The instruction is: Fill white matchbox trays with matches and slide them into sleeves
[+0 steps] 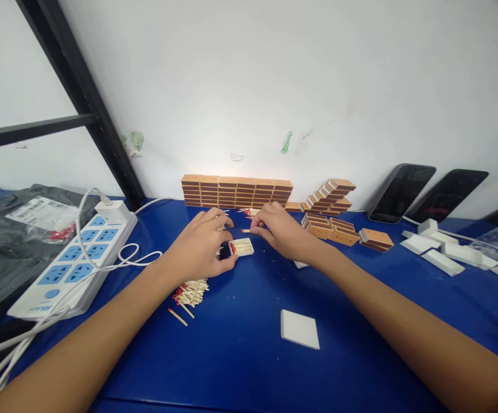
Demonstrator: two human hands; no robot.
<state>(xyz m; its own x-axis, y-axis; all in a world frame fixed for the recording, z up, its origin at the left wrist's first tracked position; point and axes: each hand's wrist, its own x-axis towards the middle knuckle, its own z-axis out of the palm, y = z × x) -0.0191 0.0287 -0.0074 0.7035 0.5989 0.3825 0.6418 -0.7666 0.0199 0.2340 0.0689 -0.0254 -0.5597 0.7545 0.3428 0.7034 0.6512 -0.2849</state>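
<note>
A small white matchbox tray (pixel 249 251) filled with red-headed matches sits on the blue table. My left hand (pixel 202 245) grips the tray at its left end, thumb near the front corner. Just behind the tray, my right hand (pixel 277 228) pinches a single match (pixel 245 231) with its red head pointing left. A loose heap of matches (pixel 193 291) lies below my left hand, with a few strays in front of it. More matches (pixel 251 213) lie beyond my right fingertips. Others are partly hidden behind my left hand.
Stacked matchboxes (pixel 237 192) line the wall; more matchboxes (pixel 335 229) stand to the right. White trays (pixel 442 263) and two phones (pixel 401 192) are at the far right. A white square block (pixel 299 328) lies in front. A power strip (pixel 74 261) with cables occupies the left.
</note>
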